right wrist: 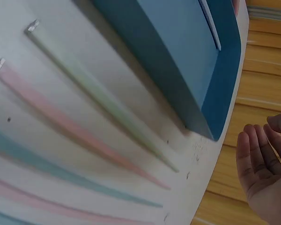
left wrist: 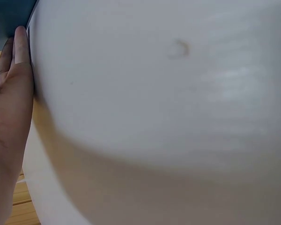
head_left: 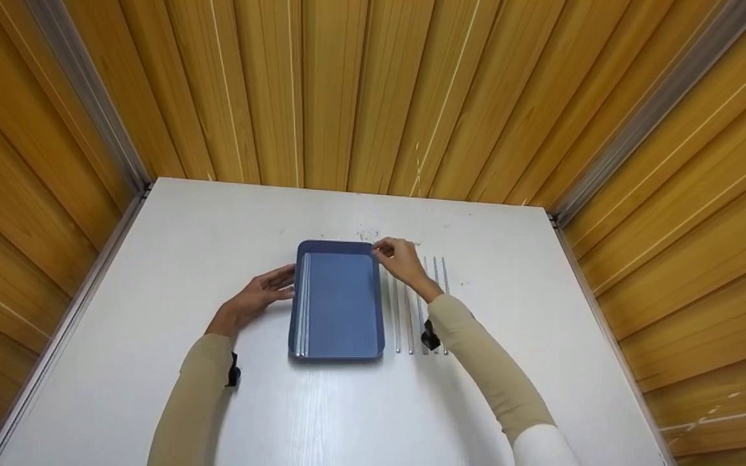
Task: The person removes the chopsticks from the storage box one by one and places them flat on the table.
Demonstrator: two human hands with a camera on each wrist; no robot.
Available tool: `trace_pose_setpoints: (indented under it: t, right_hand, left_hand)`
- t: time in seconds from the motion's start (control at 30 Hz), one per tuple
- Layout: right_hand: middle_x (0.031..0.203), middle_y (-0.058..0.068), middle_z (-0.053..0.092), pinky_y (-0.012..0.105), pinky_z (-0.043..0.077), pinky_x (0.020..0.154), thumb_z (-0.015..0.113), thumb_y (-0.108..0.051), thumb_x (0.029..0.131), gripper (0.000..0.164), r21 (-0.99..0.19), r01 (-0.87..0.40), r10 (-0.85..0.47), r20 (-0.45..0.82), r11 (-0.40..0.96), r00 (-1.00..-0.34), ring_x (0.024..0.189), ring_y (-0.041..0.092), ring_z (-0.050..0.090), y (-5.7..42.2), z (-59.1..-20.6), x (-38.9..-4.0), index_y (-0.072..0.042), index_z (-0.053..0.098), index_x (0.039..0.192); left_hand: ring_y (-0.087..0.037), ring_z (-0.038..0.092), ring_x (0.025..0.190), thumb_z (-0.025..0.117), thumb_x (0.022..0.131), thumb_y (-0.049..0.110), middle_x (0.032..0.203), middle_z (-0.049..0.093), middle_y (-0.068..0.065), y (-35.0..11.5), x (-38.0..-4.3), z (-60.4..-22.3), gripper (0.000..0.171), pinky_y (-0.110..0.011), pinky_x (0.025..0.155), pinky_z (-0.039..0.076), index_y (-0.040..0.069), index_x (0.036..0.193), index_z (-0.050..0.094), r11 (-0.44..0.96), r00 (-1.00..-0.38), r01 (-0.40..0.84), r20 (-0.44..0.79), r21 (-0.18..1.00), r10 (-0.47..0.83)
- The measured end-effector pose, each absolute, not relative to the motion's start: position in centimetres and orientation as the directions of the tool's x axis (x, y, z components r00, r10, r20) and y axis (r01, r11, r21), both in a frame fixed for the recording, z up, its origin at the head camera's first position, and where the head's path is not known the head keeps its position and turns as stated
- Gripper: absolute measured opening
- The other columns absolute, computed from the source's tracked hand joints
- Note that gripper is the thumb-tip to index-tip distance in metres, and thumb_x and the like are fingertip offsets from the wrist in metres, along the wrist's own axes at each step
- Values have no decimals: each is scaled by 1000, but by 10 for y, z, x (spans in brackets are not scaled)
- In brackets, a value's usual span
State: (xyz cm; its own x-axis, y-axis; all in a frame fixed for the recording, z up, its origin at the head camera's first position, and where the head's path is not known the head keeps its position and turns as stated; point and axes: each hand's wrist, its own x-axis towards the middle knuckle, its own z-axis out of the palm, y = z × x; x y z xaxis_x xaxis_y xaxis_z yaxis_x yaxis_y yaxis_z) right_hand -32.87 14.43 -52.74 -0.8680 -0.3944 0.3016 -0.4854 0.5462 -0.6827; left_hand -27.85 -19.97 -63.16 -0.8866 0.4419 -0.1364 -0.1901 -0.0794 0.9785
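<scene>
Blue tray (head_left: 344,304) set on table (head_left: 107,362). Left hand (head_left: 253,299), cropped in wrist view, apparently laid straight-fingered against it; right hand (head_left: 403,261) released, loosely curled. Stick (right wrist: 107,102) tints shown clearly only at right wrist.

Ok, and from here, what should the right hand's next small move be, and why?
Probably lower the right hand toward the greenish stick: it lies outside the tray and is the loose one nearest to it, a pale stick already lies inside, and the hand looks empty in the right wrist view.
</scene>
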Motion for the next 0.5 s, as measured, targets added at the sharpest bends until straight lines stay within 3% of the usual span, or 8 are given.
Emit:
trace_pose_setpoints:
  t: [0.13,0.27,0.4,0.5]
  right_hand:
    - [100,26,75,48,62,80,65,-3,97,21,-676,-522,-491,263,521,-830,88,38,73,117,-533,-323,12,71,110]
    - [108,28,74,49,62,87,65,-3,96,26,-681,-487,-551,145,547,-822,96,40,73,95,-543,-316,14,70,115]
    - [111,29,74,40,63,89,66,-1,94,28,-713,-422,-581,26,559,-813,101,40,73,75,-559,-310,15,69,117]
    - [108,29,74,32,64,83,68,0,91,30,-770,-336,-573,-46,542,-818,97,36,75,62,-571,-306,15,69,117]
  left_hand:
    - [-31,30,156,71,95,7,166,34,-13,-198,-277,-631,76,-44,126,32,10,161,33,-75,-890,-189,-139,979,434]
    - [-32,29,156,70,96,7,167,33,-12,-197,-277,-631,75,-44,126,32,10,161,32,-80,-887,-184,-131,980,443]
    - [-32,30,156,69,96,6,167,33,-12,-197,-278,-632,74,-45,126,32,10,161,32,-83,-886,-183,-128,980,446]
    - [-33,28,156,68,97,5,167,31,-13,-198,-278,-633,74,-45,127,30,9,161,31,-86,-887,-183,-127,979,445]
